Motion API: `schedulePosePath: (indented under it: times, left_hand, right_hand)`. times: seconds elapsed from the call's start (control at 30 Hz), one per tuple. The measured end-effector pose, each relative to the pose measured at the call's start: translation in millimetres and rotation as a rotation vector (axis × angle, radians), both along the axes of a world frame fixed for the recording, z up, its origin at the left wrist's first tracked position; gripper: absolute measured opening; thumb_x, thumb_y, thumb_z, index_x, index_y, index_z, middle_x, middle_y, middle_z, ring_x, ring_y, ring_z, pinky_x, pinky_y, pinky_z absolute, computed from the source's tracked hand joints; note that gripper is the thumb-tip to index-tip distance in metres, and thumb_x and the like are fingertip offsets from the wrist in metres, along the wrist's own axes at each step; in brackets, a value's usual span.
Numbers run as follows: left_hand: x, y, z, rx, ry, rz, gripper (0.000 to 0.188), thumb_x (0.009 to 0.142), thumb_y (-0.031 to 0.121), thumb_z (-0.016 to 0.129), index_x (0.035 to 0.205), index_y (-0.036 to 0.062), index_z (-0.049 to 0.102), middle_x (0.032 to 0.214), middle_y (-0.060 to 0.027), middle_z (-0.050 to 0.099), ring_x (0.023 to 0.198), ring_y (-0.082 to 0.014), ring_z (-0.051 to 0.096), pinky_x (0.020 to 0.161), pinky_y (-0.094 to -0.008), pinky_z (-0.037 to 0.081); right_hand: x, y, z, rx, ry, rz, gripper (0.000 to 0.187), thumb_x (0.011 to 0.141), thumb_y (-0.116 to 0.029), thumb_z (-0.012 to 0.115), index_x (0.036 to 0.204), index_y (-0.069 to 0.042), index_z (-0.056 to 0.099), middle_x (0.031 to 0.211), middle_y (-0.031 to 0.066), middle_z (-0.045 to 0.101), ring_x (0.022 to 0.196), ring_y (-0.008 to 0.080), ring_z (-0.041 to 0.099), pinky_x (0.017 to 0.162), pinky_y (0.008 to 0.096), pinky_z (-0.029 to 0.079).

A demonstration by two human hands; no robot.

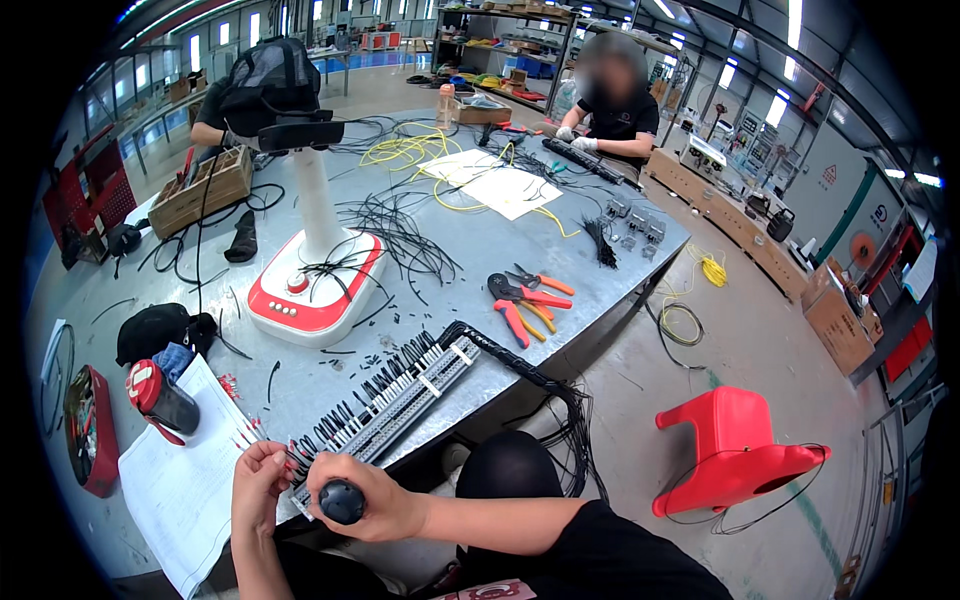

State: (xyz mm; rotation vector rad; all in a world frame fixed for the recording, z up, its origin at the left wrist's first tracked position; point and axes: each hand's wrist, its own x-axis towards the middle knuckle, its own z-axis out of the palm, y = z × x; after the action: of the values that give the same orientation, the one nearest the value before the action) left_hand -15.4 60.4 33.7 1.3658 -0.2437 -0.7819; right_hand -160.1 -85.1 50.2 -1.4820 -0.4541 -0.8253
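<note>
A long grey terminal block strip (405,405), with a row of black wires in white sleeves along its far side, lies at the table's near edge. At its near left end, my right hand (385,505) is wrapped round a screwdriver (342,501). Only the rounded black end of its handle shows; the blade is hidden beneath my fist. Just left of it, my left hand (258,485) pinches a thin wire with a red tip (290,464) by the strip's end. Other wires and my fingers partly cover where that wire meets the strip. A black wire bundle (530,375) runs off the strip's far end over the table edge.
Crimping pliers and cutters (520,305) lie beyond the strip. A white-and-red pedestal device (315,290) stands mid-table. Paper drawings (190,500) and a dark cup (165,400) are at left. A red stool (730,450) stands on the floor. Two other people sit across the table.
</note>
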Motion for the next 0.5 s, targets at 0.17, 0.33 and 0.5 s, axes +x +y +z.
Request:
schedulePosePath:
  times: [0.17, 0.33, 0.5]
  left_hand:
    - [5.8, 2.1, -4.6, 0.05, -0.017, -0.034, 0.009, 0.091, 0.012, 0.067, 0.094, 0.0069, 0.061, 0.075, -0.0016, 0.066, 0.062, -0.0078, 0.063, 0.055, -0.0179, 0.045]
    - [10.2, 2.3, -10.3, 0.088, -0.031, -0.04, 0.011, 0.09, 0.009, 0.067, 0.097, 0.0065, 0.059, 0.074, -0.0017, 0.066, 0.064, -0.01, 0.066, 0.057, -0.0201, 0.05]
    - [6.2, -3.1, -8.2, 0.096, -0.103, -0.04, 0.016, 0.089, 0.004, 0.066, 0.101, 0.0043, 0.056, 0.075, -0.0028, 0.066, 0.064, -0.0114, 0.066, 0.058, -0.0213, 0.051]
  right_hand:
    - [-0.4, -0.7, 0.5, 0.001, -0.009, 0.006, 0.045, 0.08, 0.01, 0.069, 0.114, -0.006, 0.044, 0.093, 0.0102, 0.055, 0.079, 0.0233, 0.057, 0.071, 0.0347, 0.047]
    - [0.3, -1.2, 0.1, 0.001, 0.001, 0.011, 0.045, 0.08, 0.01, 0.07, 0.114, -0.006, 0.044, 0.093, 0.01, 0.055, 0.079, 0.0235, 0.057, 0.071, 0.0352, 0.047]
    - [1.5, -1.6, -1.2, 0.003, 0.005, 0.011, 0.045, 0.08, 0.01, 0.07, 0.114, -0.006, 0.045, 0.092, 0.0099, 0.056, 0.079, 0.0238, 0.057, 0.071, 0.0353, 0.047]
